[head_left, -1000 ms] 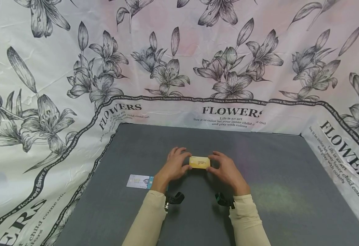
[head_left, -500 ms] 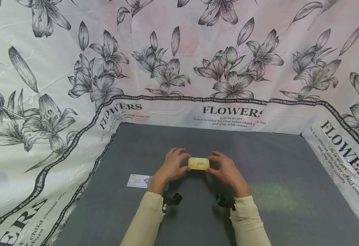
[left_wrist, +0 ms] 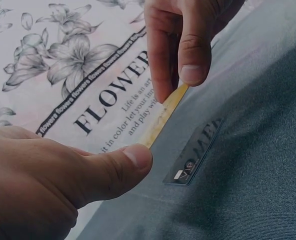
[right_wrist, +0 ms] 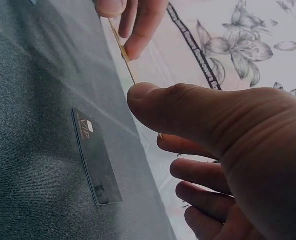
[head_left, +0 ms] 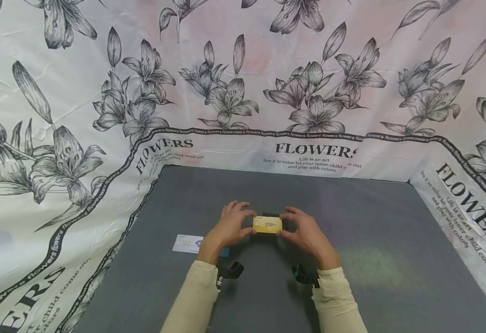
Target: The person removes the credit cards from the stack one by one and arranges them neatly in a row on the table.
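A yellow card [head_left: 267, 225] is held up over the dark table between both hands. My left hand [head_left: 228, 227] pinches its left end between thumb and fingers, and my right hand [head_left: 309, 233] pinches the other end the same way. Both wrist views show the yellow card [left_wrist: 169, 110] almost edge-on, clear of the table. Below it lies a black card [right_wrist: 99, 157] marked VIP, with a bluish edge along one side; whether another card sits beneath cannot be told. In the head view, only a strip of that black card shows behind the yellow one.
A white card [head_left: 186, 243] lies on the table to the left. Beside it, a teal card [head_left: 224, 252] is partly hidden by the left wrist. White cloth [head_left: 234, 152] printed with flowers and lettering walls the dark table [head_left: 376, 222] at the back and sides.
Held by both hands, the yellow card has shifted slightly left and nearer to me. The black card's far edge now shows behind it. The left forearm has moved a little left.
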Tool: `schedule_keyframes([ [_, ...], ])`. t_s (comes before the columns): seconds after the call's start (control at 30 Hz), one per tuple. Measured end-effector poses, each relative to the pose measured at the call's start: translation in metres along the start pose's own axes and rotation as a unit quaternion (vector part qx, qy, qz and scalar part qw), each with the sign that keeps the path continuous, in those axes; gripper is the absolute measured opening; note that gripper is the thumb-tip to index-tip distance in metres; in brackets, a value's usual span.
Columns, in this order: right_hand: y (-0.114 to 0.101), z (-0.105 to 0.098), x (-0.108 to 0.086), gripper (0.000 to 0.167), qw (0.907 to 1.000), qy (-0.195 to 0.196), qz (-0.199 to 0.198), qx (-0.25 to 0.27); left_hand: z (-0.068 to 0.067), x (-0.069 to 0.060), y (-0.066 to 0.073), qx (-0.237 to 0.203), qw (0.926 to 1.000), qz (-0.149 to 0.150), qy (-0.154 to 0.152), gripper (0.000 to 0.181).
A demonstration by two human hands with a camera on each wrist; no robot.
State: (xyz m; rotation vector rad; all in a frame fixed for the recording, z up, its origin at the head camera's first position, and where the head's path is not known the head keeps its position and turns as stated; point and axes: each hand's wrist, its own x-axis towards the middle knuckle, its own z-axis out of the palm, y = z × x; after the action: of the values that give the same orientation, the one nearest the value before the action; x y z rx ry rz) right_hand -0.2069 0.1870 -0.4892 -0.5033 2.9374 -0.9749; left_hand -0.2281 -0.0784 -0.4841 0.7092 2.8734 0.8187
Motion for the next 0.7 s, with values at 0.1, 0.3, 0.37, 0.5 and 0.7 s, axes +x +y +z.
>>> schedule_keyframes([
  [0.1, -0.001, 0.000, -0.001, 0.049, 1.0000, 0.000, -0.005, -0.003, 0.000, -0.002, 0.000, 0.000, 1.0000, -0.001, -0.003, 0.043],
  [0.3, -0.003, 0.003, -0.001, 0.047, 0.9999, -0.001, -0.009, -0.008, -0.002, -0.005, -0.002, -0.002, 1.0000, -0.001, -0.007, 0.042],
  [0.37, -0.004, 0.005, -0.001, 0.047, 0.9999, -0.003, -0.009, -0.009, -0.003, -0.007, -0.003, 0.000, 1.0000, 0.002, -0.007, 0.042],
  [0.5, -0.005, 0.008, -0.001, 0.047, 0.9999, -0.005, -0.011, -0.009, -0.004, -0.010, -0.006, 0.002, 0.9999, 0.009, -0.005, 0.042],
  [0.7, -0.006, 0.014, -0.002, 0.047, 0.9998, -0.007, -0.014, -0.011, -0.005, -0.014, -0.010, 0.003, 1.0000, 0.006, -0.005, 0.043],
])
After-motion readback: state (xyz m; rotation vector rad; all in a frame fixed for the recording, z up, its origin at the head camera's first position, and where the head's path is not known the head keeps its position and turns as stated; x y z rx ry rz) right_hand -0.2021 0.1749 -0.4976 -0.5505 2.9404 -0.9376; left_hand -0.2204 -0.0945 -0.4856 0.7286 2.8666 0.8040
